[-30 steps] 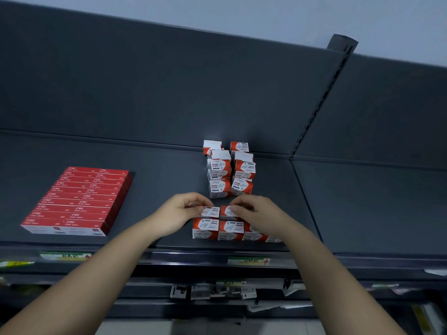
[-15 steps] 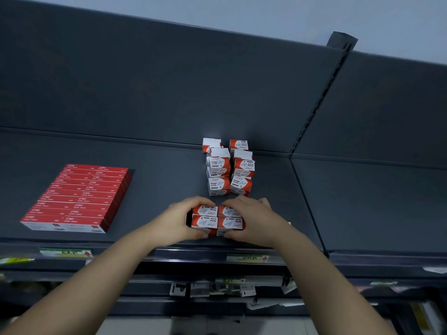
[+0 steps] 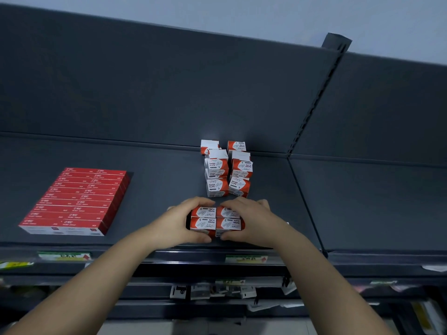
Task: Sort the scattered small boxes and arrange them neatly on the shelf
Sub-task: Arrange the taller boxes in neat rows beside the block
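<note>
Four small paper-clip boxes (image 3: pixel 216 222) are sitting as a tight two-by-two block near the front edge of the shelf (image 3: pixel 157 189). The left hand (image 3: pixel 180 222) is cupping the block's left side and the right hand (image 3: pixel 254 221) its right, fingers curling over the far edge, thumbs pressing the near face. Farther back, two rows (image 3: pixel 227 170) of matching boxes are running to the rear panel, slightly uneven. Most sorting looks done; closing the gap and squaring the rows seems left. The boxes are looking like thin printed card, red and white, sharp-cornered. The shelf is showing dark matte metal. Flat red packs (image 3: pixel 75 201) are lying well apart, left.
</note>
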